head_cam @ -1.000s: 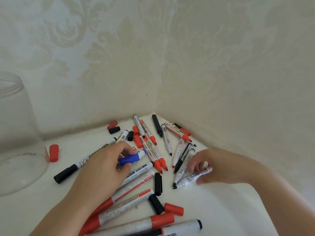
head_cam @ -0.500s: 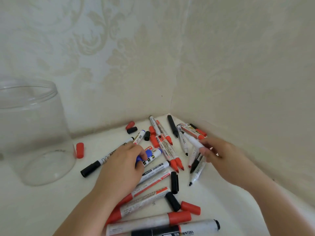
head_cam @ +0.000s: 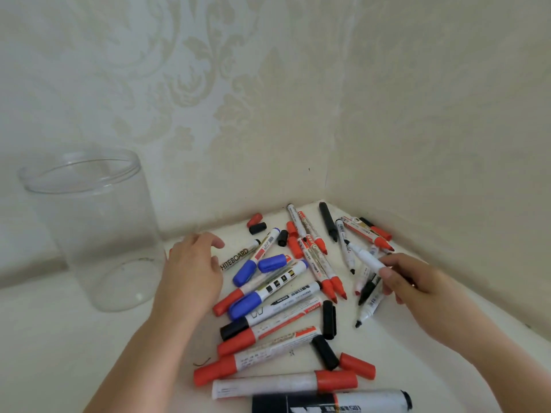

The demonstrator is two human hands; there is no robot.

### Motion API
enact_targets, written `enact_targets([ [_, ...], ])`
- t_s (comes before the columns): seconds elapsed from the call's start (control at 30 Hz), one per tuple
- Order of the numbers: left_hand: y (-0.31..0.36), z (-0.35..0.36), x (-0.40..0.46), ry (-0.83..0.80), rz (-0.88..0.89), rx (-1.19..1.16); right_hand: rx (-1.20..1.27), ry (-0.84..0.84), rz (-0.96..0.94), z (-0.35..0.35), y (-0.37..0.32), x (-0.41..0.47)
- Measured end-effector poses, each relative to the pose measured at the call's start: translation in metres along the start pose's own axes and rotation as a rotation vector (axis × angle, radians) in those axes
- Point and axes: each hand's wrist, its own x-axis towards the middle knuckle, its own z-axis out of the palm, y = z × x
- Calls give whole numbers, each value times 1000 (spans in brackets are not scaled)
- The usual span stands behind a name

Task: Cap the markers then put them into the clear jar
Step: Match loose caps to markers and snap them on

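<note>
From the head camera, a tall clear cylindrical jar (head_cam: 89, 231) stood upright and open-topped at the left of a white tabletop (head_cam: 59, 338), with nothing visible inside it. A scatter of white-barrelled markers with red, black and blue ends (head_cam: 277, 293) lay in the corner where the two pale patterned walls (head_cam: 417, 114) met, well to the right of the jar. Loose caps lay among them: a small black cap (head_cam: 257, 228) and a red one touching it near the back wall, a loose blue cap (head_cam: 272, 262) in the middle of the pile, a long black clip cap (head_cam: 329, 319) toward the right, and a short red cap (head_cam: 357, 366) near the front.

The left hand (head_cam: 190, 272) hovered between the jar and the pile, palm down, fingers loosely spread and curved, gripping nothing; its fingertips (head_cam: 216, 242) sat just beside the marker printed WHITEBOARD (head_cam: 238, 257), whose near end ran under the hand.

The right hand (head_cam: 408, 281) pinched a slim white uncapped marker with a dark tip (head_cam: 362, 254) between thumb and forefinger at the rear of the barrel, so the tip pointed up and left, away from the fingers, raised above the other thin markers. The remaining fingers curled beneath
</note>
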Motion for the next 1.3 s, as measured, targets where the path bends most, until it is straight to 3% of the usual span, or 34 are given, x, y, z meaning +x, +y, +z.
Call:
enact_targets([
  [0.33,36,7,13,-178,154,-6,-25,-17,-17,3,2,1],
  [0.6,42,42,81,-309,243,305,-88,8,-54,8,8,4],
  [0.73,45,53,96,-364,196,429,-101,12,-78,8,10,5],
  [0.9,44,59,90,-323,229,429,-107,4,-78,7,8,4],
  [1.3,59,48,76,-575,399,211,-98,14,-41,4,10,4],
])
